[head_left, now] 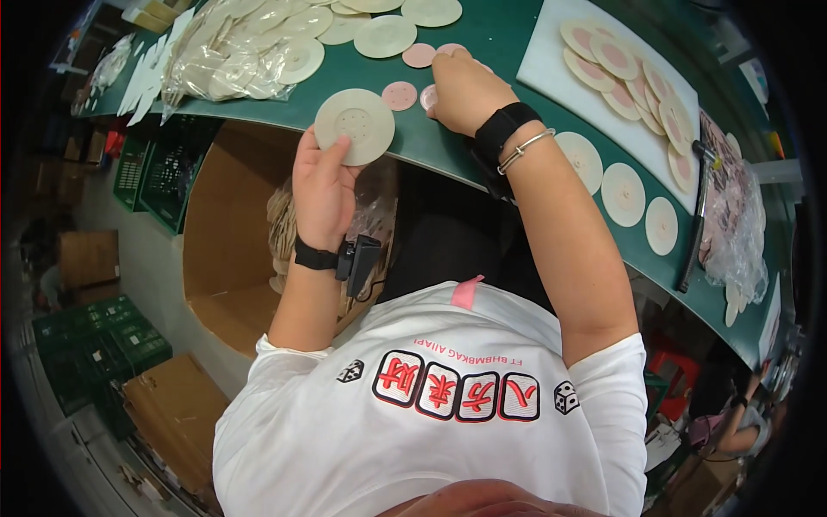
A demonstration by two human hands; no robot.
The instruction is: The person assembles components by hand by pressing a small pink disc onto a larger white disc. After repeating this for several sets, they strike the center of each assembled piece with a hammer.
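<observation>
Four red Chinese characters (438, 394), pink lettering (468, 352) on white shirt (388, 452).

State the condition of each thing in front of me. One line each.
Large pale disc: held, raised.
Left hand: closed on that disc's edge.
Small pink discs: loose, some partly hidden.
Right hand: down over them, fingers bent; grip unclear.
White board: lying flat.
Pink-centred discs: overlapping on the board.
Black-handled tool: lying down, untouched.
Clear bag at left: crumpled.
Cardboard box: open.

A head-worn fisheye looks down on both hands (469, 93).
</observation>
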